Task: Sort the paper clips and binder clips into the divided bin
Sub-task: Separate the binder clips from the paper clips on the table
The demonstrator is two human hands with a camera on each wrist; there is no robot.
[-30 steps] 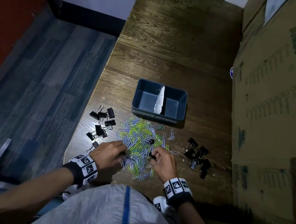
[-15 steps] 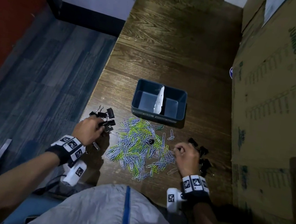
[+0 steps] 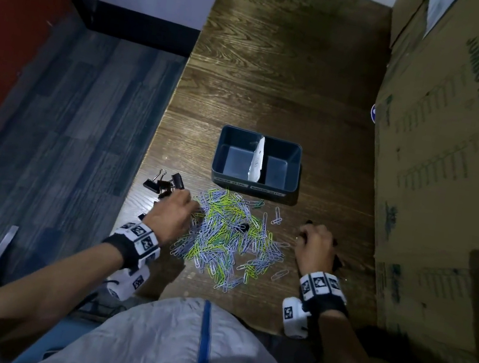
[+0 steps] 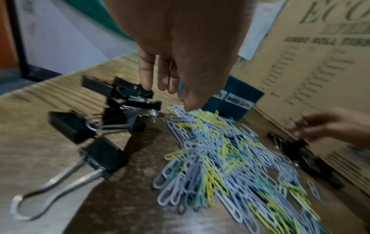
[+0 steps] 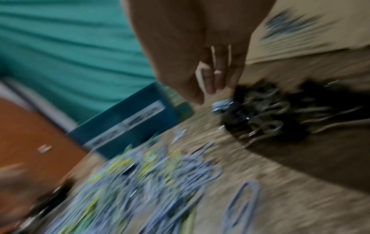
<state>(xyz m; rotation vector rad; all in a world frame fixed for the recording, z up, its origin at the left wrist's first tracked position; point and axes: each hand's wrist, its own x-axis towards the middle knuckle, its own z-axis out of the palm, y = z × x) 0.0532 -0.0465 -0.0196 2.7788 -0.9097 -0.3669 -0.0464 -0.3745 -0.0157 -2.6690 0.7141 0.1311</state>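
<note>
On dark wood-grain tabletop [image 3: 277,93]: blue rectangular plastic bin [image 3: 294,171] with white divider card [image 3: 257,160], both compartments bare. Just in front, heap of lilac, yellow and green paper clips [image 3: 229,236], one black binder clip [image 3: 243,227] lodged in it. Left of heap, cluster of black binder clips with wire handles [image 4: 124,101]; left hand [image 3: 169,217] over it, fingers [image 4: 146,71] straight, pointing down, tips at topmost clip, gripping nothing. Right of heap, second cluster of black binder clips [image 5: 276,114]; right hand [image 3: 314,245] over it, fingers loosely extended, pinching nothing visible, though blurred. Along right side, printed brown cardboard cartons [image 3: 456,153].
</note>
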